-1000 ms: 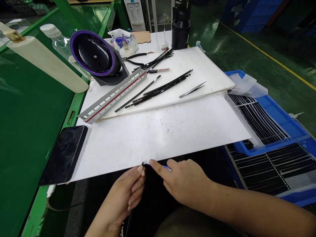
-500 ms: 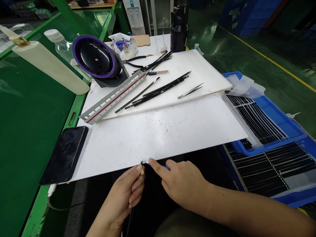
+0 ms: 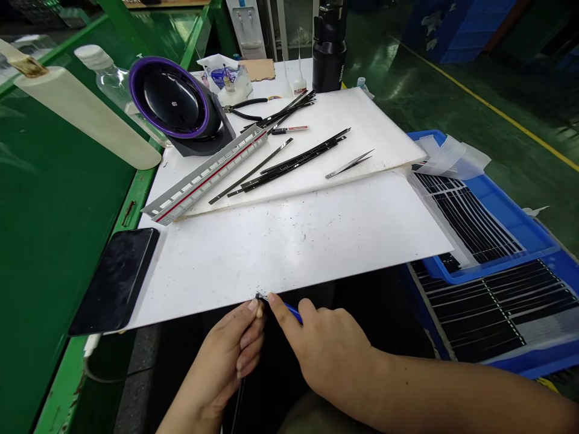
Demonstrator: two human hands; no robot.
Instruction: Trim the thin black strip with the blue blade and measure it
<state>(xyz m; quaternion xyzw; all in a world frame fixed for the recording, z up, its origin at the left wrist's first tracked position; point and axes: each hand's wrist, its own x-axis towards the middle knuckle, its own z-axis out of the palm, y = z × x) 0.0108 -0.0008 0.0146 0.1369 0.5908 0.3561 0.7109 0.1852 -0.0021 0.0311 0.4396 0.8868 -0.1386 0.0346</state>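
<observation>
Right hand crept leftward, pinching blue-handled tool; left hand pinched thin black strip at white board edge. Slip could gouge strip.

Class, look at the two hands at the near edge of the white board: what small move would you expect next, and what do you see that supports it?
Probably a fine stroke of the blue-handled tool in the right hand against the tip of the thin black strip pinched by the left hand. Tool tip and strip end meet at the white board edge.
</observation>
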